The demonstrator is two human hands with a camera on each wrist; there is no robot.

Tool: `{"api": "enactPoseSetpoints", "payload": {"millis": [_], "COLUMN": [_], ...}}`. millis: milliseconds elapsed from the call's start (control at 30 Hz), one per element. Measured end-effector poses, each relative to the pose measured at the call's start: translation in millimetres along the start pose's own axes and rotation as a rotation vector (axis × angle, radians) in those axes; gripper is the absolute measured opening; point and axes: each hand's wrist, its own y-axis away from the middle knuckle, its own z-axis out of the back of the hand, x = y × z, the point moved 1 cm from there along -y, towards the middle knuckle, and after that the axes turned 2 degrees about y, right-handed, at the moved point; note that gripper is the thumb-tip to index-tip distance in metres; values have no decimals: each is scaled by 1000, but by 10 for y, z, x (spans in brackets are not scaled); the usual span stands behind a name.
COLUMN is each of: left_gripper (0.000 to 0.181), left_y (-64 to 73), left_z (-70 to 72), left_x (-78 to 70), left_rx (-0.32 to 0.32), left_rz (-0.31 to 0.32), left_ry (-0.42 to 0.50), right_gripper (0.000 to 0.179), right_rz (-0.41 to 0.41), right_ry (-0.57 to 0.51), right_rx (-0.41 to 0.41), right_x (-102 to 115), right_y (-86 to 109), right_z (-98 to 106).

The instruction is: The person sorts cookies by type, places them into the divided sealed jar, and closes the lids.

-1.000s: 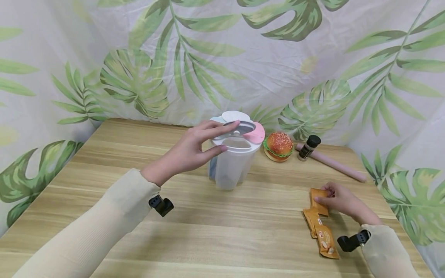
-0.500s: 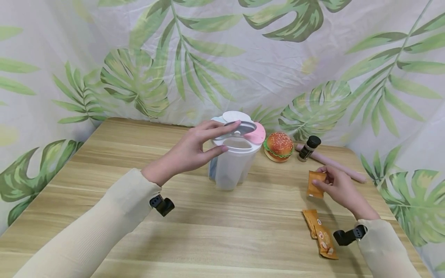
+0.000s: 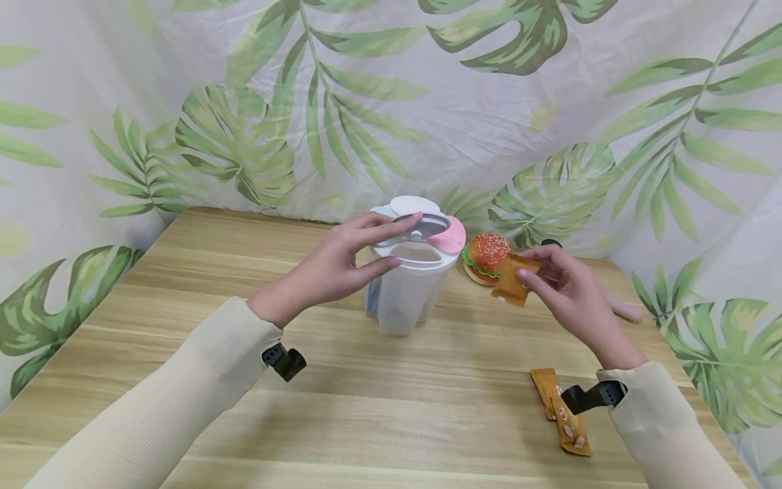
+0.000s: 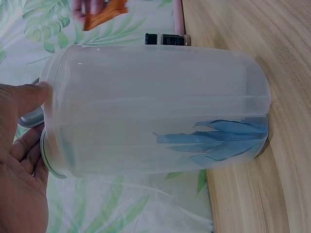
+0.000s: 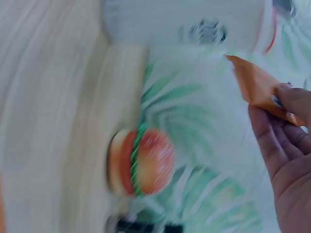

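A clear, divided storage container (image 3: 400,299) stands upright on the table, with white, pink and blue lid flaps. Its grey flap (image 3: 430,225) is raised over a front opening. My left hand (image 3: 330,261) lies across the lid, index finger on the grey flap and thumb at the rim. Blue strips (image 4: 223,141) show inside one compartment in the left wrist view. My right hand (image 3: 565,288) pinches an orange snack packet (image 3: 514,280) in the air, overlapping the toy hamburger (image 3: 485,255) in the head view. In the right wrist view, the packet (image 5: 257,85) sits between thumb and fingers.
More orange packets (image 3: 546,394) lie at the front right of the wooden table (image 3: 366,414), partly under the right wrist camera. A black-capped bottle (image 4: 167,40) and a pink rod (image 3: 624,310) are behind the right hand. A leaf-print cloth (image 3: 366,102) hangs behind the table.
My right hand has picked an orange packet up off the others and carried it up and left, toward the container. The left hand stays at the lid.
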Motion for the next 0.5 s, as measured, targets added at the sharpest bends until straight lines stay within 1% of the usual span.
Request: {"api": "enactPoseSetpoints", "payload": {"millis": [167, 267, 400, 500], "left_gripper": [61, 61, 61, 61], "left_y": [3, 9, 10, 5], "left_z": [-2, 0, -3, -2], "left_x": [-3, 0, -3, -8], "left_rx": [-1, -3, -1, 5], "left_rz": [-3, -2, -4, -2], "left_ry": [4, 7, 2, -2], "right_gripper": [19, 18, 20, 21], "right_rz": [116, 167, 247, 302], "right_ry": [-50, -96, -194, -264], "right_rx": [-88, -127, -153, -155], "right_x": [290, 459, 627, 728], "right_y": [-152, -236, -340, -409], "right_z": [-69, -132, -228, -301]}}
